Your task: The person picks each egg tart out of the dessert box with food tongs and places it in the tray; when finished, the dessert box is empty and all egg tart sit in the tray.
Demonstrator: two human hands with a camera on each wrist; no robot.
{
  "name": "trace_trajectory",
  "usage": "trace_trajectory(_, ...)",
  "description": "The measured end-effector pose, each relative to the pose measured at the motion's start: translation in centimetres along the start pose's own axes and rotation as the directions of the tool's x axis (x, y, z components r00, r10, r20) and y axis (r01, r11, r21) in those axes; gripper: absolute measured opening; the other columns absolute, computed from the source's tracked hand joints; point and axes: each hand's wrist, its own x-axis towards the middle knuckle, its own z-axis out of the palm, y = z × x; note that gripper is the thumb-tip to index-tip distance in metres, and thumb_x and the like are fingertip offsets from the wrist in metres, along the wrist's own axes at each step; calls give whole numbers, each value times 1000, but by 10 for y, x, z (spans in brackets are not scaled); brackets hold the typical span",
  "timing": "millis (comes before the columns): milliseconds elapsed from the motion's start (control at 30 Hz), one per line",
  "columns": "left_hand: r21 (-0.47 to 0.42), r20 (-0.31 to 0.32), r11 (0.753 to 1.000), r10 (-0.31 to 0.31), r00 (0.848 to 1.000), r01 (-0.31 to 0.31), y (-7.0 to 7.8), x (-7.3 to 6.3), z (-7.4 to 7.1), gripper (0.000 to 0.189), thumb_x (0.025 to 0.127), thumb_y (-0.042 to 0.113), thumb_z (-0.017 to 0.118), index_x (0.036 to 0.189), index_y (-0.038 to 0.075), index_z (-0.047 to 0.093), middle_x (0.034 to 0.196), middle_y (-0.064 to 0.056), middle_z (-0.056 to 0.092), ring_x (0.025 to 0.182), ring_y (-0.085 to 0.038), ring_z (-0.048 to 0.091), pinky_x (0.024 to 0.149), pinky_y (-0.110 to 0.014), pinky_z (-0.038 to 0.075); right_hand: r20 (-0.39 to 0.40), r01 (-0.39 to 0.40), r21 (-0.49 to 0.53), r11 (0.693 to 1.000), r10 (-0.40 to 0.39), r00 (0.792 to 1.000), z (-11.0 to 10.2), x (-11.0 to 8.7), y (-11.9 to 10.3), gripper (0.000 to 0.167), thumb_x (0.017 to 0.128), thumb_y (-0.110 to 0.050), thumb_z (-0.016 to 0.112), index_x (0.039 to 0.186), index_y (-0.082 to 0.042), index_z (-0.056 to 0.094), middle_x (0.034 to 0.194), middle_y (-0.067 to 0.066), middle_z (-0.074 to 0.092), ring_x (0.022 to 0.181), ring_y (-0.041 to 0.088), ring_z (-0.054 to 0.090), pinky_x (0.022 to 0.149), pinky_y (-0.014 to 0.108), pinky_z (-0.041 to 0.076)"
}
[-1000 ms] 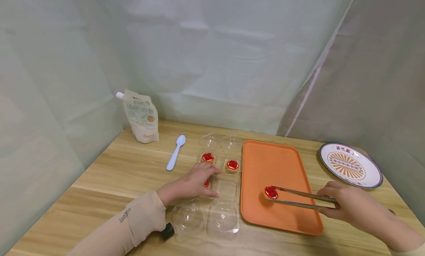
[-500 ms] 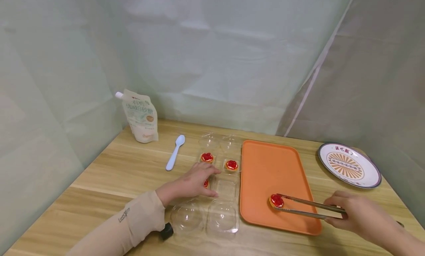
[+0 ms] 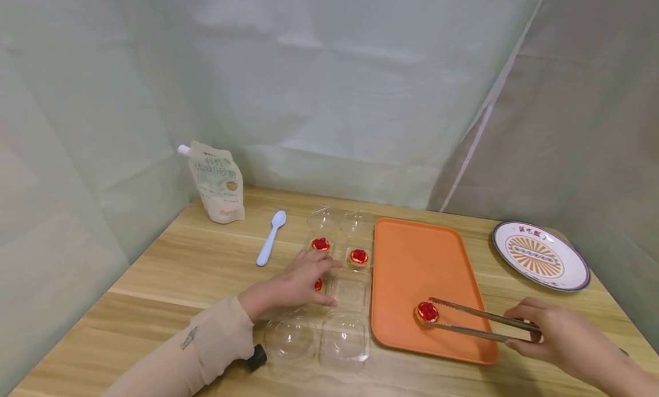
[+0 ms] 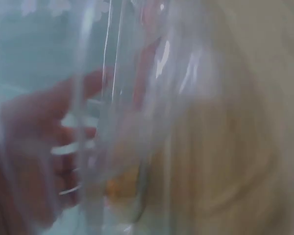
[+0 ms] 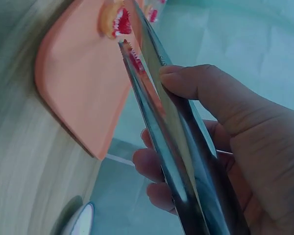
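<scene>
My right hand (image 3: 566, 337) holds metal tongs (image 5: 193, 129), thumb on one arm and fingers curled round the other. Their toothed tips stand apart beside a small tart (image 3: 427, 313) with red topping on the orange tray (image 3: 422, 248). The lower tip is right at the tart's edge; the upper one sits off to its right. My left hand (image 3: 296, 280) lies over a clear plastic container (image 3: 346, 338), thumb and fingers spread, partly hiding a tart (image 3: 318, 285) in it. Two further tarts, a left one (image 3: 320, 244) and a right one (image 3: 358, 257), sit in the farther compartments.
A patterned plate (image 3: 540, 257) lies right of the tray. A pale blue spoon (image 3: 271, 237) rests left of the containers, with a standing spouted pouch (image 3: 218, 185) behind it. Near my left sleeve is a black object (image 3: 256, 358). Pale curtains surround the wooden table (image 3: 170, 265).
My right hand has moved the tongs and tart toward the tray's near right. The tongs' tips have since spread, leaving the tart on the tray. My left hand has stayed put.
</scene>
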Motion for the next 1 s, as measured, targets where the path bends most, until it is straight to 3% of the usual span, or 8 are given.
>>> trace_trajectory(133,-17,-11,1000,-1,1000,1,0,-2,-7,74,74,43,80,136,16,52,134,-5,54,128,-29,43,110,-50,32,-19,-22,35,999,23,1000,-4,0,1,35,62,-20,88,90,-17,67,77,-25,46,60,-14,32,46,10,28)
trace_trajectory(333,36,-55,999,22,998,-20,-5,-6,-18,71,74,40,81,133,13,54,131,-6,57,125,-29,47,108,-50,34,-79,-36,56,998,40,996,-13,9,-2,35,62,-17,88,90,-17,68,75,-25,48,61,-13,34,47,10,28)
trace_trajectory(533,51,-44,998,-23,999,25,-16,-14,-24,76,71,39,84,135,13,53,135,-11,55,129,-35,45,109,-54,35,-142,9,50,999,-2,990,-21,28,-7,36,60,-16,88,89,-19,67,74,-22,50,61,-13,37,49,7,30)
trace_trajectory(833,56,-38,998,13,999,-11,-35,-25,-25,77,69,39,84,134,8,54,129,-11,58,122,-29,51,104,-50,39,-126,74,35,997,-69,990,-22,61,-27,34,66,-19,86,93,-21,65,80,-18,54,65,-12,43,51,12,37)
trace_trajectory(1000,32,3,999,-3,1000,3,-38,-27,-27,79,68,39,84,134,8,54,130,-11,57,123,-30,49,105,-51,39,-96,72,21,997,-70,993,-18,80,-40,32,71,-22,83,97,-20,65,81,-16,54,65,-9,45,51,15,39)
